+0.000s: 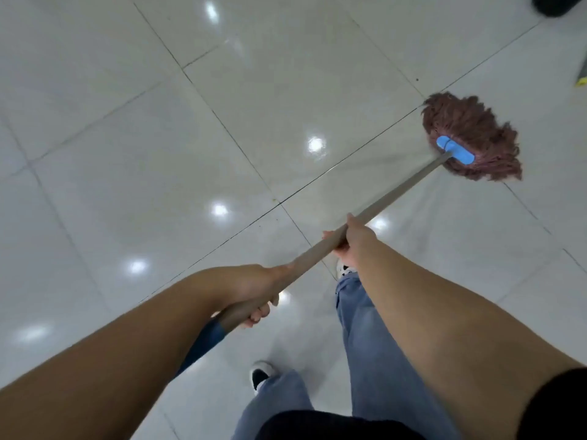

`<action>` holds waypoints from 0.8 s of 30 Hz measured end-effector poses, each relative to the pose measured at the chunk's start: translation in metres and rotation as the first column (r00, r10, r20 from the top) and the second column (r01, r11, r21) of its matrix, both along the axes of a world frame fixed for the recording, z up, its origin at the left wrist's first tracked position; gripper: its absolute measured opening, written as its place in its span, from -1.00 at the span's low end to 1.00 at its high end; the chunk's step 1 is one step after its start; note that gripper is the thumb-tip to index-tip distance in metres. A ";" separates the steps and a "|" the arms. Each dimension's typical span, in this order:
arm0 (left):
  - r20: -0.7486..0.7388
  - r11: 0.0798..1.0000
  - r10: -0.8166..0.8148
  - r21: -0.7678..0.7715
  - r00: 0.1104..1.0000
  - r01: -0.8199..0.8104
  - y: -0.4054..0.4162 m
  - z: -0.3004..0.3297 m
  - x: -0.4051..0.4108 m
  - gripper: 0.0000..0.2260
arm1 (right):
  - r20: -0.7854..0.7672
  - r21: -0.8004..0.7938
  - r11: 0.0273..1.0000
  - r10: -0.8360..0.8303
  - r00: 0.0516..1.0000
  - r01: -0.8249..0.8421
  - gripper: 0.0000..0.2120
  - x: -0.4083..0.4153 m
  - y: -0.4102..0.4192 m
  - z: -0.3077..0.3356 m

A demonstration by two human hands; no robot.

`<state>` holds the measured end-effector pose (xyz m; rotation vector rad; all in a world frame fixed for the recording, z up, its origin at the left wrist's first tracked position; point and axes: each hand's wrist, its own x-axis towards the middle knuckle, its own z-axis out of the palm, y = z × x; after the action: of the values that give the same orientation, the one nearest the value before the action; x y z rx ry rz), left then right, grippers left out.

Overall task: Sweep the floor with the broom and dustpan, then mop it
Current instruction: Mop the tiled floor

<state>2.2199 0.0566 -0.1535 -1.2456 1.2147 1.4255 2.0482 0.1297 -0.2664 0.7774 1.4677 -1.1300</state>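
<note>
Both hands, left hand [254, 293] low, right hand [352, 238] higher, grip the mop [470, 138] handle; no writing visible.

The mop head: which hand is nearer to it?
Right. The right hand grips the handle nearer the mop head; the left hand grips it lower, closer to the body.

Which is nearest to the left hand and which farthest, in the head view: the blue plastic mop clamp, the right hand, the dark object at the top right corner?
1. Right hand, just up the wooden handle from the left hand.
2. Blue plastic mop clamp, at the handle's far end, upper right.
3. Dark object, at the top right corner of the frame.
</note>
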 end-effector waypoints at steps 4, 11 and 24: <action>-0.080 1.000 -0.001 -0.017 0.997 0.000 0.003 0.063 0.077 -0.45 | -0.057 -0.070 0.994 0.079 0.995 -0.083 -0.60 0.073 0.004 0.042; -0.177 0.989 -0.049 -0.143 0.983 0.023 0.050 0.129 0.133 -0.62 | -0.156 -0.115 0.989 0.077 0.985 -0.095 -0.53 0.158 0.031 0.094; -0.042 0.968 0.250 0.007 0.967 -0.250 0.090 0.120 0.061 -0.57 | 0.023 -0.097 0.995 0.004 1.000 -0.002 -0.55 0.094 0.060 0.089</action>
<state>2.2812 0.1465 -0.0331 -1.4125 1.1138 1.6414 2.1418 0.1892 -0.1776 0.7182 1.3843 -1.1770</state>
